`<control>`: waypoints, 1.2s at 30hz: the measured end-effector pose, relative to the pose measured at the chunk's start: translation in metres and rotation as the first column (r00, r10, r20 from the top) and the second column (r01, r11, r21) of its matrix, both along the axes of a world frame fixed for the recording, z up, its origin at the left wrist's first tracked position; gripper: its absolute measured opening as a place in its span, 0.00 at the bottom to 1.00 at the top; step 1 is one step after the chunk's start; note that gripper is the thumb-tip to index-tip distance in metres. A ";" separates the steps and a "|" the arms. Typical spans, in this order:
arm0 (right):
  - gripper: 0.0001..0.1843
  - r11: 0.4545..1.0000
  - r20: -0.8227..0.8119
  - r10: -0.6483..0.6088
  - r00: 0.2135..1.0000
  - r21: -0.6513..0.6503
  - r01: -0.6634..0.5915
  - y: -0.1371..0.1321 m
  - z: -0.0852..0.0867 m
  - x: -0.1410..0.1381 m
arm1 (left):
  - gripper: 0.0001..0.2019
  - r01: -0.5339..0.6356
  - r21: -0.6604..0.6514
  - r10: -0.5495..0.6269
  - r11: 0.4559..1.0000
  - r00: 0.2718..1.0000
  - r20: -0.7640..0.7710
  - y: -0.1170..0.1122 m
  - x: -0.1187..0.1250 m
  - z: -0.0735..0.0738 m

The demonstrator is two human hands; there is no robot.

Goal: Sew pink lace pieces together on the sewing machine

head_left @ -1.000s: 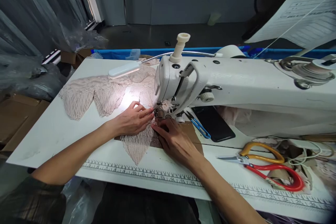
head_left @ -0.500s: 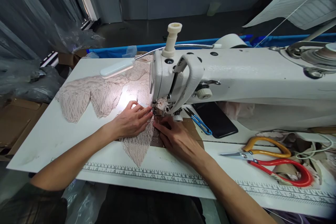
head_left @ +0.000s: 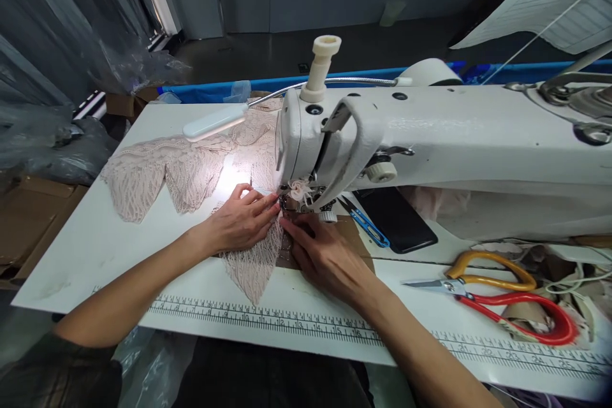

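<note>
A pale pink lace fabric [head_left: 191, 169] lies spread over the white sewing table [head_left: 95, 248], running under the needle of a white sewing machine [head_left: 430, 140]. My left hand [head_left: 239, 223] rests flat on the lace just left of the presser foot [head_left: 287, 204], fingers stretched toward it. On the right of the foot my right hand [head_left: 325, 255] presses the lace edge down with its fingers extended. A pointed lace end [head_left: 253, 268] hangs toward me between both hands.
A small lamp [head_left: 215, 121] on a flexible neck lights the needle area. Blue thread snips [head_left: 366, 223] and a black phone [head_left: 399, 220] lie under the machine arm. Red and orange scissors [head_left: 502, 299] lie at the right. A printed ruler [head_left: 296, 322] runs along the near edge.
Both hands stay at the presser foot on the lace, barely shifting. The camera view has moved slightly.
</note>
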State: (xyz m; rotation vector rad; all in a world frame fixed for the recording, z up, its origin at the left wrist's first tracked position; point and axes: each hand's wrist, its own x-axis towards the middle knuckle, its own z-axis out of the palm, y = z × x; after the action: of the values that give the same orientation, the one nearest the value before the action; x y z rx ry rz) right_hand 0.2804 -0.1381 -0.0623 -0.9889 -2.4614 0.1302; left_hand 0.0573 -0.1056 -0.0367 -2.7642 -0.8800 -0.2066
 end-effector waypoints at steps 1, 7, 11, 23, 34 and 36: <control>0.24 1.000 0.024 0.021 1.000 0.003 -0.021 0.000 0.000 0.000 | 0.15 -0.002 0.001 0.002 1.000 1.000 0.001 0.000 0.000 0.000; 0.23 0.999 0.046 0.035 0.998 -0.012 -0.035 0.000 -0.003 0.000 | 0.17 -0.011 0.006 0.011 1.000 1.000 0.027 0.000 0.000 -0.003; 0.22 1.000 0.037 0.031 0.999 -0.004 -0.031 0.001 -0.005 0.000 | 0.18 -0.013 -0.014 0.014 1.000 0.999 0.037 0.000 -0.001 -0.004; 0.19 1.000 -0.066 0.006 0.998 0.012 -0.006 0.001 -0.006 -0.003 | 0.17 -0.023 -0.105 0.039 0.994 0.987 0.153 0.000 -0.003 -0.010; 0.19 0.997 -0.054 0.036 0.998 -0.069 -0.040 0.004 -0.006 0.003 | 0.18 -0.111 -0.088 0.124 0.990 0.980 0.157 -0.011 0.003 -0.011; 0.19 0.997 -0.047 0.044 0.998 -0.056 -0.047 0.004 -0.005 0.004 | 0.17 -0.106 -0.037 0.111 0.994 0.975 0.194 -0.012 0.003 -0.014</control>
State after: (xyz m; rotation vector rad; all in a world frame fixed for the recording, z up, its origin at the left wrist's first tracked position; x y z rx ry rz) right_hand 0.2843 -0.1343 -0.0675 -0.9430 -2.4511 0.2366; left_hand 0.0601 -0.1173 -0.0507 -2.7441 -1.0859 -0.4571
